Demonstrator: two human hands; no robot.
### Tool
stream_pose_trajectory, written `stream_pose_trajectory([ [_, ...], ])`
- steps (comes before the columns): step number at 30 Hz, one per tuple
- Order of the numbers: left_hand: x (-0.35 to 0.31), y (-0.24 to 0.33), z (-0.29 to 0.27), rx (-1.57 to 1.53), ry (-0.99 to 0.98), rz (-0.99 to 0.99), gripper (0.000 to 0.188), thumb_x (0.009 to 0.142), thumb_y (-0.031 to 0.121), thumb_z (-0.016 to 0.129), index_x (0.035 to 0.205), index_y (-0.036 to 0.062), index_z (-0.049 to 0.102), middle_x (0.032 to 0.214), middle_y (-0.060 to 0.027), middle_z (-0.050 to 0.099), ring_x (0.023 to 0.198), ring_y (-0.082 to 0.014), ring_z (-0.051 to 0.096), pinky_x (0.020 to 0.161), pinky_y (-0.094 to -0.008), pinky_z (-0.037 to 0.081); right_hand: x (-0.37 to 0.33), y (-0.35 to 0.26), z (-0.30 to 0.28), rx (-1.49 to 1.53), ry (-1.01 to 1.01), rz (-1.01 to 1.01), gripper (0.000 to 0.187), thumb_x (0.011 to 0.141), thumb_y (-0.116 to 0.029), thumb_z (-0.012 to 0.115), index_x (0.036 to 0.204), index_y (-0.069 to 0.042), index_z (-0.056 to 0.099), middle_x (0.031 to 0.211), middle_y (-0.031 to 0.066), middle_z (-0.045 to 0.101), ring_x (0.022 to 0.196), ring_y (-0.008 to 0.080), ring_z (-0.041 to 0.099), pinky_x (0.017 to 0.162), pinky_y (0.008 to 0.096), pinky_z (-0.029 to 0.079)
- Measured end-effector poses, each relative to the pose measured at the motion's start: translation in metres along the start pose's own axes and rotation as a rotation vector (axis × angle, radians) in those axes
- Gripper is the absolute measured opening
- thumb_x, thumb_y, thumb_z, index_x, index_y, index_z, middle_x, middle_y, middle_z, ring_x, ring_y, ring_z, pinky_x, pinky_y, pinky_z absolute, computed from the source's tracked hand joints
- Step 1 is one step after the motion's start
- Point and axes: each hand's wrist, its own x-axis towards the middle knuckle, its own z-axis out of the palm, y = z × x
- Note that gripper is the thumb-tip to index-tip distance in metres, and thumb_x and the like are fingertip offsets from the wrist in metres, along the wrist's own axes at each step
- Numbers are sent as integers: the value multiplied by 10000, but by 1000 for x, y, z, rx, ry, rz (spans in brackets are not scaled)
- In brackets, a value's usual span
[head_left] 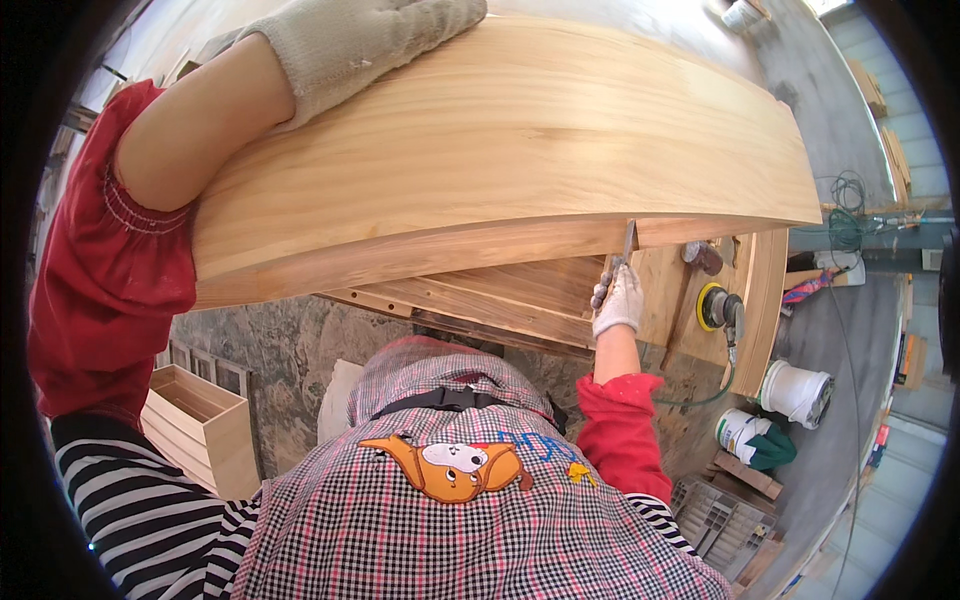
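Note:
A large pale wooden panel [500,130] fills the upper half of the view. My left hand [350,35], in a knitted work glove, lies flat on its top face near the far edge. My right hand [617,298], also gloved, is below the panel's front edge and grips a thin metal scraper-like tool [628,240] whose tip touches that edge. Red sleeve covers sit on both forearms. More wooden boards [500,290] are stacked under the panel.
An orbital sander [720,308] with a hose lies on a board at right. Two white buckets [795,392] stand on the floor, with a grey plastic crate [720,520] nearby. An open wooden box [200,425] sits at lower left. Cables lie at far right.

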Motion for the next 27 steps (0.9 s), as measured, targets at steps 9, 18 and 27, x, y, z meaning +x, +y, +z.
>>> stream_pose_trajectory([
  [9,-7,9,2,98,52,28,528,994,476,409,1023,22,677,968,-180,684,917,-286,630,826,-351,464,5,13,11,71,56,-40,144,988,-265,479,1019,-207,607,591,-34,524,402,110,459,329,269,356],
  [18,-7,13,-9,-78,-44,11,511,1001,445,420,1016,2,672,958,-184,687,903,-281,635,809,-345,475,8,6,13,80,92,-24,157,993,-260,470,1012,-207,616,601,-41,558,389,82,463,316,234,345],
  [27,2,2,-7,-65,-70,-7,507,999,439,431,1017,-9,669,948,-199,686,894,-290,640,797,-351,482,4,10,13,94,127,-74,155,992,-251,475,1032,-205,618,606,-44,567,388,80,464,316,240,352],
])
